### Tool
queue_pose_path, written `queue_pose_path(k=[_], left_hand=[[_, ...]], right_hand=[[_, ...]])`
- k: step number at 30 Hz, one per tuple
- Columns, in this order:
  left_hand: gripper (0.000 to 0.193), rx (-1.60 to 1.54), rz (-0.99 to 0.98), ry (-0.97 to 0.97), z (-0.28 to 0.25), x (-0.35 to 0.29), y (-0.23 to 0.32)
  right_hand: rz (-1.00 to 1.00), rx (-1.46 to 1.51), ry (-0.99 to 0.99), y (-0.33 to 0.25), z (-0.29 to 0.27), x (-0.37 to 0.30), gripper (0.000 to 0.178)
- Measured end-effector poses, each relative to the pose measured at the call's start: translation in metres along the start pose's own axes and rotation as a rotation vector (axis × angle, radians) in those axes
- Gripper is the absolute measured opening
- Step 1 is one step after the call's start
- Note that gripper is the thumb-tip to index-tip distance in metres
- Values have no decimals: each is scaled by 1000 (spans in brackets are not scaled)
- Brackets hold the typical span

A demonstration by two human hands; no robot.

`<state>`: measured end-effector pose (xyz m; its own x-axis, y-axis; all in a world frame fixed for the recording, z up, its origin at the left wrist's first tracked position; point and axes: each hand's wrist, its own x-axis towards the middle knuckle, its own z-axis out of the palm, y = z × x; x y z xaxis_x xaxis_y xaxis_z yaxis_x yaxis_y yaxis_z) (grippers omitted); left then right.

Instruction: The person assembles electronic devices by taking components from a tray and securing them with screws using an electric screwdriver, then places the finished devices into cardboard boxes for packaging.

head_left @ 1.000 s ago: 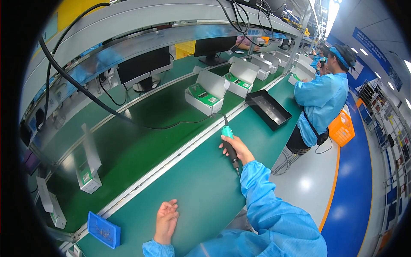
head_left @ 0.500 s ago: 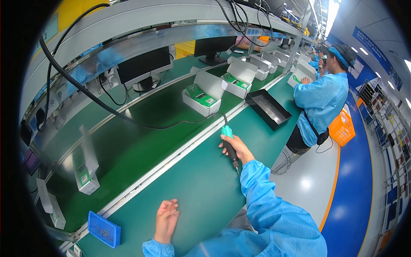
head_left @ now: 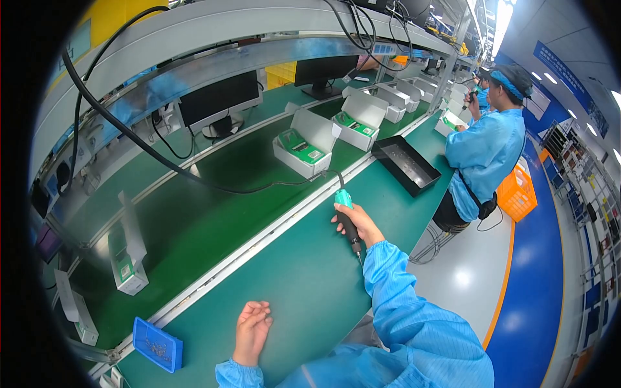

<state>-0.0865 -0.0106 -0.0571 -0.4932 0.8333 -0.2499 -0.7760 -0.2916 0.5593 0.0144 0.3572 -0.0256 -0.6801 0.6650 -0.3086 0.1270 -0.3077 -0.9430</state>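
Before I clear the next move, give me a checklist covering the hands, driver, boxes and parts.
1. Driver in right hand: ok.
2. Left hand empty: cannot tell; its fingers are curled.
3. Bit clear of right sleeve: cannot tell; they look close.
4. Near box open: ok; green contents show.
5. Small parts in blue tray: ok.
6. Cord clear of near box: cannot tell; it passes close.

A long blue banner (head_left: 561, 74) at the upper right carries pale characters — too small and slanted to make out. A white printed label (head_left: 314, 154) sits on the green packet (head_left: 294, 143) in the open white carton (head_left: 297, 165) near the middle, and a smaller label (head_left: 126, 269) shows in the narrow white carton (head_left: 133, 285) at left — neither legible.
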Motion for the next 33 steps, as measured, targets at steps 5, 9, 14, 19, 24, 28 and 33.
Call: queue_pose_path(k=[5,9,14,19,24,28,33], left_hand=[[18,0,1,-2,2,0,0],[18,10,-7,20,4,0,1],[18,10,-6,15,5,-1,1],[18,6,-10,11,3,1,0],[17,17,1,24,7,-2,3],[18,10,1,14,7,-1,3],[17,13,-1,5,6,-2,5]], right_hand=[[-1,3,8,0,0,0,44],[1,13,5,0,0,1,43],[-5,19,1,1,0,1,43],[-12,-5,3,2,-2,2,43],[-3,25,3,-1,2,0,42],[0,10,5,-2,1,0,43],[9,4,4,-1,3,2,44]])
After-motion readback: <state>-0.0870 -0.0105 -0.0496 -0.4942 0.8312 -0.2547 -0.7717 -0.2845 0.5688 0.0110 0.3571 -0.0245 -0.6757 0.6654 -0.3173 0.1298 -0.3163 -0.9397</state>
